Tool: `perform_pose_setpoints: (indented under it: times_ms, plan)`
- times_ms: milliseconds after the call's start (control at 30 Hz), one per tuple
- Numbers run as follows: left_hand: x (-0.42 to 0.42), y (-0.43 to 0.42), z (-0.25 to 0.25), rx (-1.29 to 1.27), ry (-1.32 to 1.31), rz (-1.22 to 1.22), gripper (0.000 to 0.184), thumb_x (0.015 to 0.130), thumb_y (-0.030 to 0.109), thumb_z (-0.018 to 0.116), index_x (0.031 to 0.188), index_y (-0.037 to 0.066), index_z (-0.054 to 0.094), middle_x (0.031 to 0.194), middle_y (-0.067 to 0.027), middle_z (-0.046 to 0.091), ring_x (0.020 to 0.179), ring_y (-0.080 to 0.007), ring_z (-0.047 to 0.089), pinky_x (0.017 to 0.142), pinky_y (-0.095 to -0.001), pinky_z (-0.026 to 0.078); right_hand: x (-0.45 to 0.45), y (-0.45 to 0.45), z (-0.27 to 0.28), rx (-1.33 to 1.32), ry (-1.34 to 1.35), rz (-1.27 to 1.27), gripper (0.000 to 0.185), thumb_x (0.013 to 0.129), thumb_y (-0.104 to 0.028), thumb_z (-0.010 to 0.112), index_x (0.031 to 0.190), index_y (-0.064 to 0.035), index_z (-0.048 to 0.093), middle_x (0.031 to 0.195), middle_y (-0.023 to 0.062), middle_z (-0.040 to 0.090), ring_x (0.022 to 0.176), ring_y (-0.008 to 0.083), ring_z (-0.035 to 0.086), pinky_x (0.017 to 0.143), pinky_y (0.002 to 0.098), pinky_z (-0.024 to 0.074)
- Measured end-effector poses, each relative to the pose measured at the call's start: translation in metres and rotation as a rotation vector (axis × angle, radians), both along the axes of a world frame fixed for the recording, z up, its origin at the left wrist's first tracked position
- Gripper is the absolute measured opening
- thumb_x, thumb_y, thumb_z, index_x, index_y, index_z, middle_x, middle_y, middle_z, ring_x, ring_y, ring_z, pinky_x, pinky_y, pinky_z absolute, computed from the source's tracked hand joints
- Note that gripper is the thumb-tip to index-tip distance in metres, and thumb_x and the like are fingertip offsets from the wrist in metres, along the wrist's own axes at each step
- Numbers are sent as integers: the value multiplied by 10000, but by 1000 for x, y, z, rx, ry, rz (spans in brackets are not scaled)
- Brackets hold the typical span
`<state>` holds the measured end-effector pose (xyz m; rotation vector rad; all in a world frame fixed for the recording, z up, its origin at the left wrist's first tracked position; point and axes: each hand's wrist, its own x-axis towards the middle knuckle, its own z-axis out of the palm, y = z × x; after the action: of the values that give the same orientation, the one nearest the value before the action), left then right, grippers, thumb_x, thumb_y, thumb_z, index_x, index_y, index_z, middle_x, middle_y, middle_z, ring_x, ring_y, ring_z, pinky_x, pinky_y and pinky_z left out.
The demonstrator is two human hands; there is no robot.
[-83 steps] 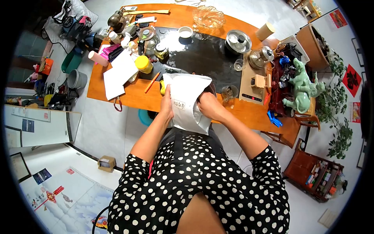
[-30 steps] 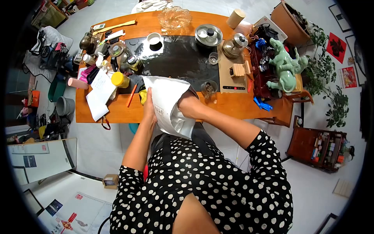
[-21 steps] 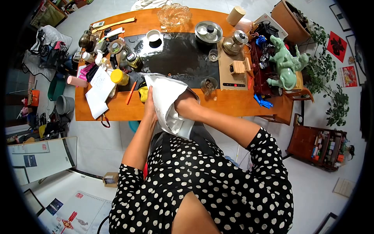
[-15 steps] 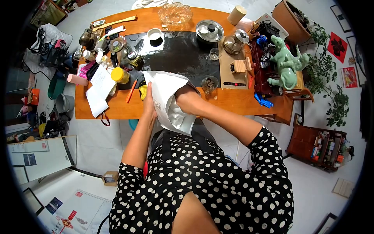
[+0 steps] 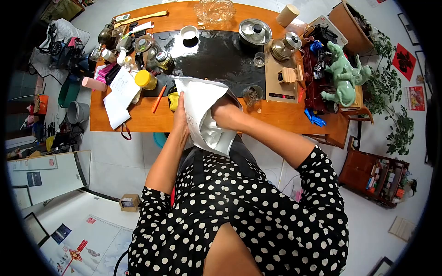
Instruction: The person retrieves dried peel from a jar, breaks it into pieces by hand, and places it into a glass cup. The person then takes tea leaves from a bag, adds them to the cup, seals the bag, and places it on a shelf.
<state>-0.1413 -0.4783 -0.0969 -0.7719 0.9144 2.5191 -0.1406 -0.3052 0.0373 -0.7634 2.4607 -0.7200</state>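
A white bag [image 5: 200, 94] with an open, crumpled mouth is held up at the near edge of the table, just in front of my body. My left hand [image 5: 181, 118] grips its left side, thumb along the outer face. My right hand [image 5: 224, 115] reaches into the mouth from the right; its fingers are hidden inside, so what they touch does not show. Right of the bag stands a glass [image 5: 252, 94] with dark bits in it. A yellow item [image 5: 173, 100] and an orange pen [image 5: 159, 99] lie to the left.
On the wooden table [image 5: 152, 120], a yellow-lidded jar [image 5: 145, 79], papers [image 5: 115, 109] and bottles crowd the left. A white cup [image 5: 188, 32] and a lidded pot [image 5: 254, 33] stand on the dark panel [image 5: 212, 60]. A kettle [image 5: 286, 47] and green figurine [image 5: 346, 78] are at right.
The view has shifted a little, so the table sits slightly higher and further right in it. My left hand still grips the bag and my right hand is still inside.
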Motion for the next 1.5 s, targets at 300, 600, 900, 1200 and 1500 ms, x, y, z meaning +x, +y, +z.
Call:
perform_pose_setpoints:
  times_ms: [300,600,900,1200,1500]
  plan:
    - [-4,1,12,-19,-2,-46,611,991,561,456,1318,55,556,1194,-109,660,1025,-220,662,896,-363,550,-6,-1,-27,-161,136,17,204,779,-66,569,872,96,652,909,301,646,818,425,647,754,474,523]
    - [-1,5,-2,12,-38,-53,607,995,550,451,1343,60,541,1223,-124,651,1063,-237,651,920,-377,543,-2,0,-51,-150,262,-8,140,741,-31,592,797,72,670,847,275,645,794,425,634,742,469,510]
    - [-4,-4,-21,29,-53,-80,646,973,565,490,1349,40,530,1223,-123,651,1045,-238,655,892,-370,550,-16,3,-29,196,164,278,238,753,-103,586,854,80,701,858,270,652,812,413,639,807,440,524]
    - [-3,0,1,-1,-22,-54,620,977,574,479,1336,72,545,1231,-91,648,1066,-231,642,904,-373,542,-8,-1,-46,-164,136,-126,253,779,-113,604,910,96,662,951,292,631,903,428,618,865,474,488]
    - [-1,-2,-16,52,-60,-67,660,974,609,428,1331,70,561,1211,-105,661,1048,-249,652,901,-395,543,-7,-8,-27,11,149,-320,157,769,-62,587,776,72,668,838,300,658,781,438,660,726,499,524]
